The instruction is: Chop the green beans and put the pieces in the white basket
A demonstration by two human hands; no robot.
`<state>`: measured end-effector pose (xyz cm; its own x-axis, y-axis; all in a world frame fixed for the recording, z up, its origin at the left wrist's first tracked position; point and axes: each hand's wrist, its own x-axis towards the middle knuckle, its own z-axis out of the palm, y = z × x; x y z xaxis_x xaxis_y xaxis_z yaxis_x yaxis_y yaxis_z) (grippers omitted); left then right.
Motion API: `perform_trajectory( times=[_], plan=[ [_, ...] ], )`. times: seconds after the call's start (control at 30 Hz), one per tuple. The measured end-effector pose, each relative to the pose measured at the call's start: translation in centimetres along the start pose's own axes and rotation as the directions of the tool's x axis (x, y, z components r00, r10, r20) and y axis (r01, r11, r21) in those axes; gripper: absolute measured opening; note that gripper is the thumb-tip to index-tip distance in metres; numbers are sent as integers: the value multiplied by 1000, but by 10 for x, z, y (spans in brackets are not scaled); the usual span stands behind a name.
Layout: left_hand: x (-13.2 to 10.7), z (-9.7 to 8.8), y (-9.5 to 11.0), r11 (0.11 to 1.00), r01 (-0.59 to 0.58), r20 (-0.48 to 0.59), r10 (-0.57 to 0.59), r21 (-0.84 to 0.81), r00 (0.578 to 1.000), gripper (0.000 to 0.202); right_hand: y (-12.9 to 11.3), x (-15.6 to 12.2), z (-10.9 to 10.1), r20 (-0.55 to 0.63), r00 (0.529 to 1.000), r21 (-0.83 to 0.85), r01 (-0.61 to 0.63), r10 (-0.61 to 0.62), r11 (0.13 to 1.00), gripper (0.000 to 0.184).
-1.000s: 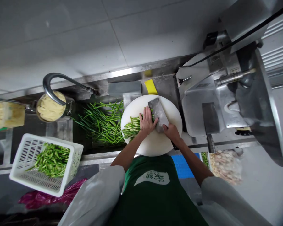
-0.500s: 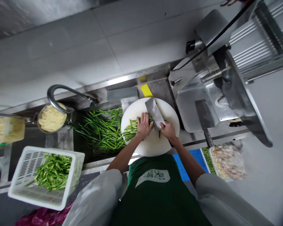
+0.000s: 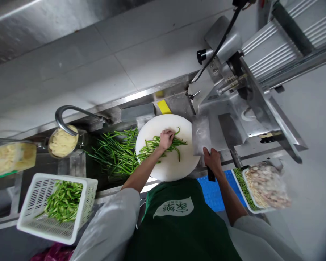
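Note:
A round white cutting board (image 3: 171, 165) lies on the steel counter. On it is a bunch of long green beans (image 3: 152, 146). My left hand (image 3: 166, 139) is closed over the bunch near its right end. My right hand (image 3: 212, 159) grips the dark handle of a wide cleaver (image 3: 201, 135), held off the board's right edge with its flat blade facing up. A large heap of uncut green beans (image 3: 115, 152) fills the sink to the left of the board.
A white slotted basket (image 3: 32, 203) with cut bean pieces sits at the lower left. A pot of pale food (image 3: 62, 141) stands under the curved tap (image 3: 67, 110). A steel slicing machine (image 3: 241, 108) is at the right, with a tray of pale pieces (image 3: 266, 188) below it. A yellow sponge (image 3: 163, 106) lies behind the board.
The cleaver has left the beans and moved right, off the board, with my right hand. My left hand has closed on the bean bunch. The view has swung to the right.

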<state>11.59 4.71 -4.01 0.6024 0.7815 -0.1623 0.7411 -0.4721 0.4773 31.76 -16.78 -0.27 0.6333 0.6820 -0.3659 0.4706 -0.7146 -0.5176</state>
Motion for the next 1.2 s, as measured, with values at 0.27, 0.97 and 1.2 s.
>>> perform_trajectory(
  times=[0.27,0.97,1.2],
  plan=[
    [-59,-6,-8,991,67,-390,-107,-115,915,56,-26,4,30,199,975,67,92,-103,994,40],
    [-55,29,25,950,-6,-89,36,313,995,71,-50,-8,41,237,971,-164,80,-40,983,44],
    [-55,27,23,951,-32,-78,59,309,995,75,-44,-20,41,236,972,-258,67,-4,964,38]
  ],
)
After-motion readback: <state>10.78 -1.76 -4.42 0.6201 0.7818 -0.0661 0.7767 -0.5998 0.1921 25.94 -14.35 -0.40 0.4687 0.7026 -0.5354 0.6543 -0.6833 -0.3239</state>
